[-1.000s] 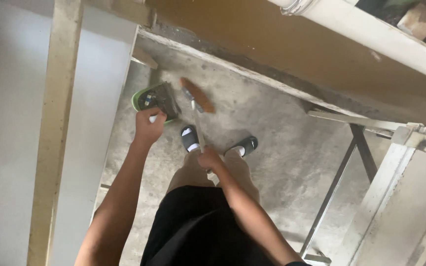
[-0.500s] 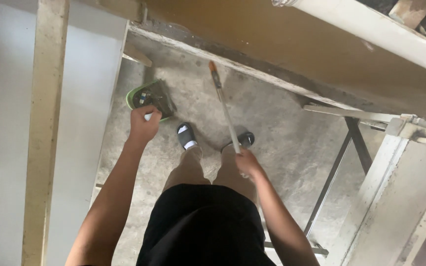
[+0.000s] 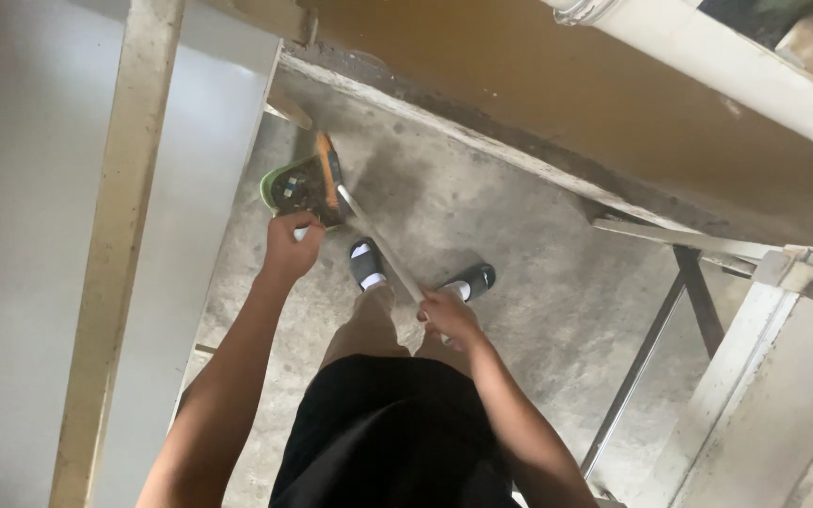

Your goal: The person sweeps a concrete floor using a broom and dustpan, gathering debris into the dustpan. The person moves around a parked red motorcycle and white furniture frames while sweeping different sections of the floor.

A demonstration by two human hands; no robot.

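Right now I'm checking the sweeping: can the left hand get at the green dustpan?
Probably yes: the left hand already seems closed on the green dustpan at its near edge, nothing between them. The right hand holds the broom, whose head rests at the pan.

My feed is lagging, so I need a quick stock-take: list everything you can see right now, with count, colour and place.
dustpan: one, green, on the floor near the corner, dark debris in it
broom: one, pale stick with orange-brown head, head at the dustpan's right edge
concrete floor: one, grey, stained, underfoot
wooden post: one, pale, at left
brown wall panel: one, above the floor edge
white pipe: one, top right
metal frame: one, dark, at right
slippers: two, black with white, on the feet
shorts: one, black
left hand: grip on the dustpan handle
right hand: grip on the broom stick
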